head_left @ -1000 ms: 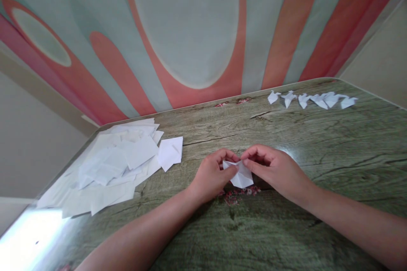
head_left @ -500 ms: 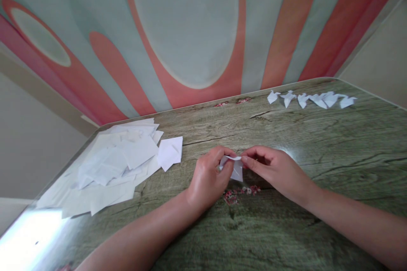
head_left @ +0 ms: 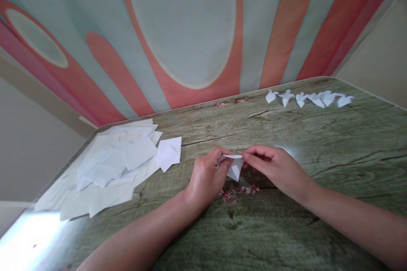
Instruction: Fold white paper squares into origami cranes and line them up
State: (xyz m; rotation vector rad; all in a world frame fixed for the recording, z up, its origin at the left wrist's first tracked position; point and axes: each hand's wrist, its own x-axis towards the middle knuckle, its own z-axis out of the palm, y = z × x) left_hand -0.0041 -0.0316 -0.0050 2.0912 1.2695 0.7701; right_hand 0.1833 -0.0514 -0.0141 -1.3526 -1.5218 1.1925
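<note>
A small folded piece of white paper (head_left: 234,170) is held up between my two hands, just above the wood-patterned table (head_left: 273,224). My left hand (head_left: 208,173) pinches its left side between thumb and fingers, covering part of it. At the upper right corner, the thumb and fingertips of my right hand (head_left: 267,163) close on the paper's edge. The paper's top edge runs nearly level between the hands, and a pointed part hangs below.
A loose pile of white paper sheets (head_left: 104,165) lies at the left, with a small stack of paper squares (head_left: 169,153) beside it. Several folded paper birds (head_left: 301,99) stand in a row at the back right. A patterned wall covering (head_left: 187,29) rises behind the table.
The folded paper has turned slightly between my fingers, and more of its front face shows. Both hands stay in nearly the same place. The whole view has shifted a little.
</note>
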